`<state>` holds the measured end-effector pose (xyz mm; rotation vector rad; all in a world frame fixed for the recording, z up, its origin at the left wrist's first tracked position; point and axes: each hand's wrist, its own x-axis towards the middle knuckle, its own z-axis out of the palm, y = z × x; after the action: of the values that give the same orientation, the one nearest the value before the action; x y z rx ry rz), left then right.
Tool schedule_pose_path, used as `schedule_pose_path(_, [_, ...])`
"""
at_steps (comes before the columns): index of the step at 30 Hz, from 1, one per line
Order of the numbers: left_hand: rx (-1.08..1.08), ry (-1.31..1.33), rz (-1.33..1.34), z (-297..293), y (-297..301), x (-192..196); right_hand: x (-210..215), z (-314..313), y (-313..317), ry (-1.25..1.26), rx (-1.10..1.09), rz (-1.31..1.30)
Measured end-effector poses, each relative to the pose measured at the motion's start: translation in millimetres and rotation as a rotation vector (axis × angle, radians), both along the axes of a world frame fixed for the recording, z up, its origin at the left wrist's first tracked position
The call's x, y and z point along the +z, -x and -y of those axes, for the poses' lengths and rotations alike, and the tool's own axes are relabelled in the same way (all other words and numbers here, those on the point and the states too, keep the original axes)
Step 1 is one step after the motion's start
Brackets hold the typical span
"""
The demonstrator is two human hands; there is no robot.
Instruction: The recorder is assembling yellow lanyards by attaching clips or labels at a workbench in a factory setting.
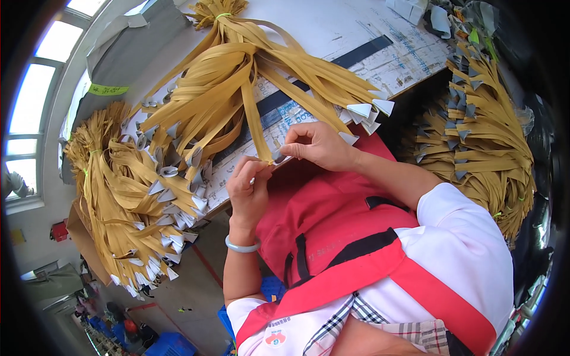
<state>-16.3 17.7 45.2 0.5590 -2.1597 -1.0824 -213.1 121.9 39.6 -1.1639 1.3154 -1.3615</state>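
My left hand (pixel 246 184) is closed, its fingertips pinching the lower end of a tan fabric strip (pixel 253 121) just over the table's near edge. A small white piece pokes out between its fingers; what it is I cannot make out. Beside it my right hand (pixel 320 145) is closed too, thumb and forefinger at the strip's grey tip (pixel 278 156). The strip runs up into a loose bundle of tan strips (pixel 208 77), tied at the far end with a thin yellow-green band. White folded tips (pixel 360 110) on other strips lie close to my right hand.
The bundle lies on a worn white table (pixel 356 29) with a dark stripe. At left hangs a large heap of tied strips (pixel 119 207) with white tips. More strips (pixel 493 136) are piled at right. A blue crate (pixel 169 344) stands on the floor below.
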Motion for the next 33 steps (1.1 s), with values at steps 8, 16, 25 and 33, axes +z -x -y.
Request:
schedule_pose_path(8, [0.767, -0.067, -0.249, 75, -112, 15, -16, -81, 71, -0.310, -0.294, -0.672])
schedule_pose_path(16, [-0.075, 0.037, 0.070, -34, 18, -26, -41, -98, 53, -0.192, -0.179, -0.786])
schedule_pose_path(25, [-0.325, 0.257, 0.107, -44, 65, 17, 24, -76, 32, 0.134, -0.040, -0.555])
schedule_pose_path(33, [-0.205, -0.130, -0.127, -14, 36, 13, 15, -26, 24, 0.198, 0.155, 0.018])
